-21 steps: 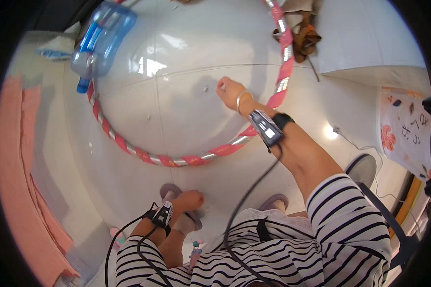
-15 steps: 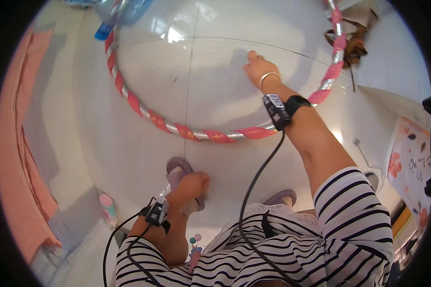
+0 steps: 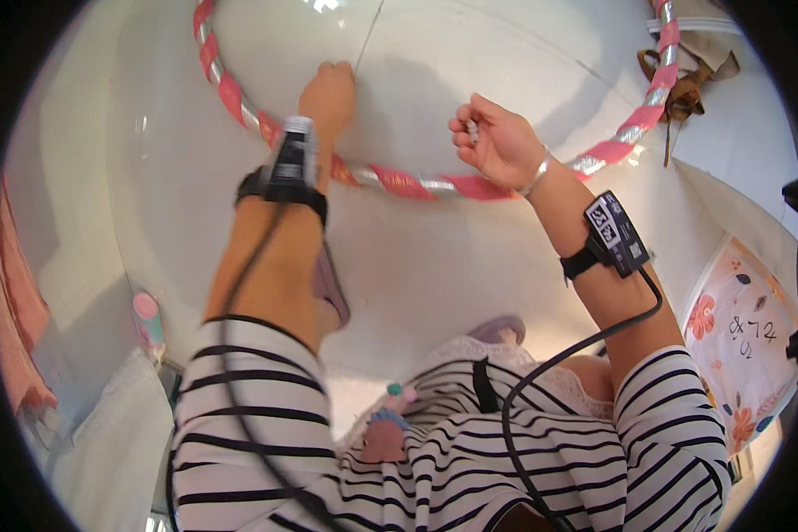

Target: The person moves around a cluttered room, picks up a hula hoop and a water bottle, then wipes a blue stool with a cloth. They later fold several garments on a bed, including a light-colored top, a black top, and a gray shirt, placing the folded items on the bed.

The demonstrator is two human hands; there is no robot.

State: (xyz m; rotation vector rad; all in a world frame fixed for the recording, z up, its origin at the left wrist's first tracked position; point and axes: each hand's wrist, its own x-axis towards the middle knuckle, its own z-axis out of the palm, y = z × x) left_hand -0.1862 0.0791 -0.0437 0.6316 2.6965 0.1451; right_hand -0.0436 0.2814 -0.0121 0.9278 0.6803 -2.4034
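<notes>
Right hand [image 3: 505, 146] holds a whitish bit [image 3: 472, 131] — left hand [image 3: 328, 96] over hoop [image 3: 399, 183].

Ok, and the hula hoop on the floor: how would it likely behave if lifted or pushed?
The hula hoop would probably keep its shape when lifted, as its visible curve shows no kinks. Pushed flat, it may slide easily, since the floor looks glossy. Stood on edge, its rounded outline could let it roll.
</notes>
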